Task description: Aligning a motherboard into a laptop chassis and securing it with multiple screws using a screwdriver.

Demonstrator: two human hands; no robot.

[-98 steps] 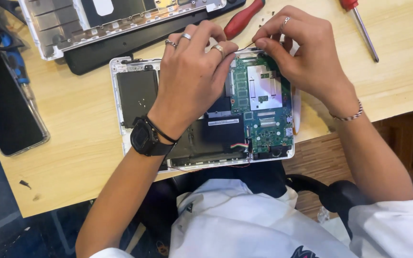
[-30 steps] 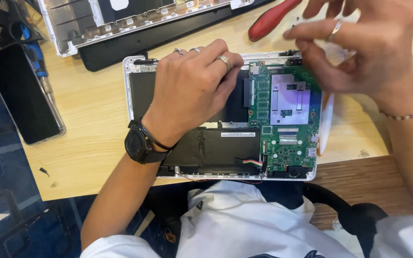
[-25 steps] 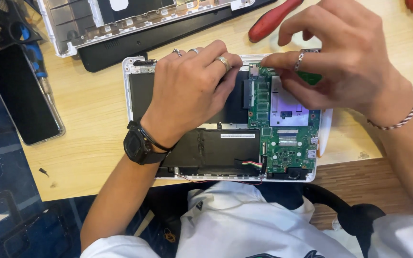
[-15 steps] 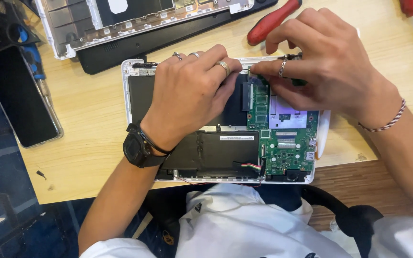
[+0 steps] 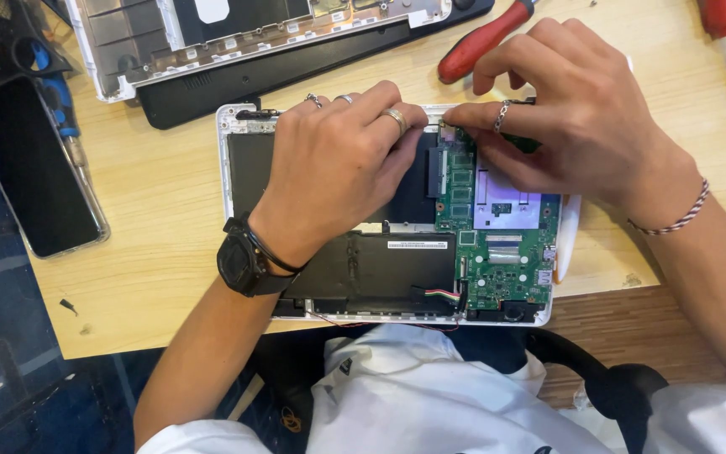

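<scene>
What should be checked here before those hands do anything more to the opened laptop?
1. Laptop base lying flat on the wooden table: ok.
2. Left hand resting on the base and steadying it: ok.
3. Right hand pinching at the top edge of the green circuit board: ok, but what it pinches: cannot tell.
4. Battery wires plugged in or pulled free: cannot tell.
5. Red-handled screwdriver close by: ok.
6. Phone lying away from the work: ok.
</scene>
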